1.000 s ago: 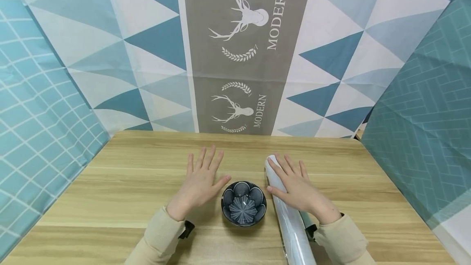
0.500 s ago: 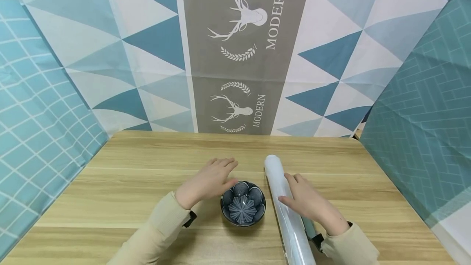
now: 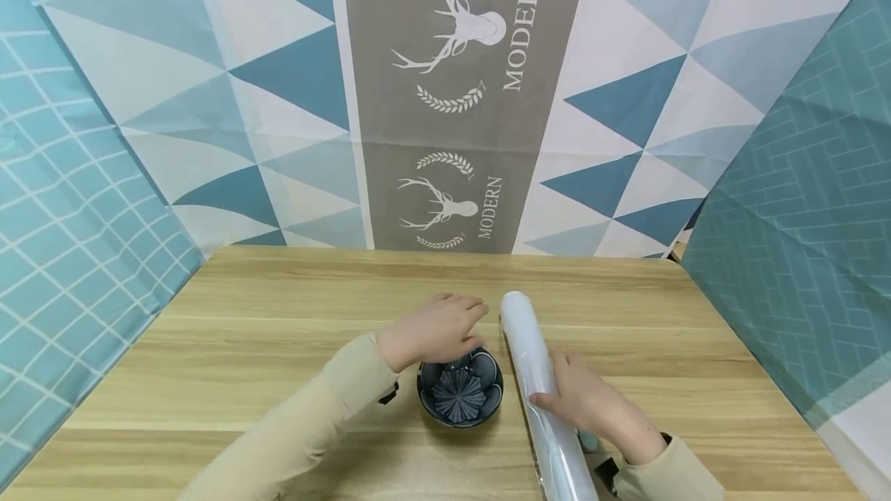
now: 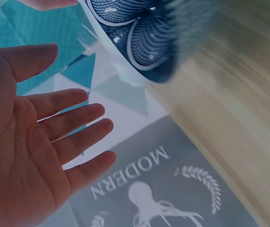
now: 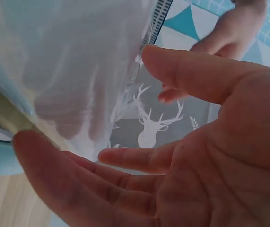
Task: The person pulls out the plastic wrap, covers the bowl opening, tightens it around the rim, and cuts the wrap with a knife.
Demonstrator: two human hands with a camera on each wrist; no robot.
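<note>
A dark blue ceramic bowl with a petal pattern stands on the wooden table. My left hand hovers over its far rim, fingers extended; in the left wrist view its palm and spread fingers hold nothing, with the bowl beyond them. Right of the bowl lies a long roll of clear plastic film. Beside and partly over the roll is my right hand, thumb above it. In the right wrist view, loosely bent fingers and thumb stand around the roll without a visible grip.
Partly hidden under the right wrist lies a grey-green object, its kind unclear. The wooden table ends at a patterned cloth backdrop, with blue tiled cloth on the left and teal cloth on the right.
My left hand has moved right from beside the bowl to over its far rim. My right hand has drawn back nearer, off the roll's far part, to the roll's right side.
</note>
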